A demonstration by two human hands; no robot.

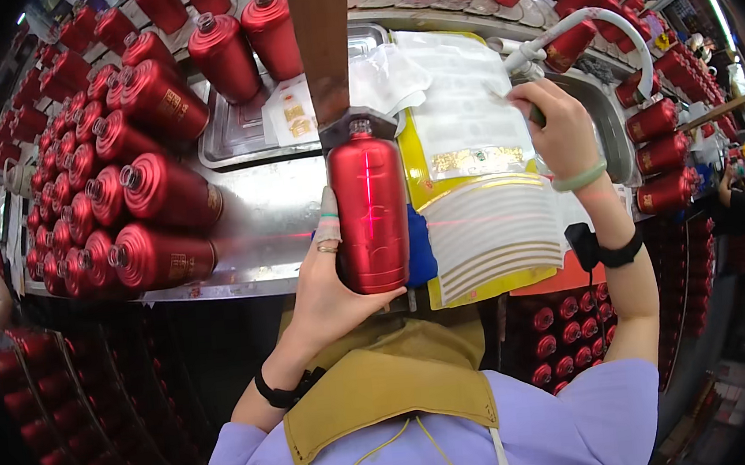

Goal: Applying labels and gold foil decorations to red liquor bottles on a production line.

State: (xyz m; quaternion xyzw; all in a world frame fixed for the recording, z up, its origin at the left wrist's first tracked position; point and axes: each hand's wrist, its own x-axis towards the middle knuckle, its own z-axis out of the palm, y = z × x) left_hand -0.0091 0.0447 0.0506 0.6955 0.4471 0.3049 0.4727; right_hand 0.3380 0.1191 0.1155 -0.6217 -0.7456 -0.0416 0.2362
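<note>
A shiny red bottle (371,210) with a clear glass neck lies in front of me, neck pointing away, under a dark metal holder (358,117) on a brown upright bar. My left hand (318,268) grips it from the left, the thumb across its base. One finger wears a pale wrap. Red laser lines cross on the bottle's face. To its right, my right hand (562,123) is closed around a slim tool with a dark part in the palm; its kind is not clear. Its thin tip hovers at a white transfer sheet (456,75) bearing a gold strip (477,160).
Sheets with curved gold lines (497,239) lie on yellow backing nearer me. Several red bottles (161,198) crowd the left of the metal table (272,201). A metal tray (237,147) stands behind. A white curved pipe (602,17) arches over a sink (601,115) at right.
</note>
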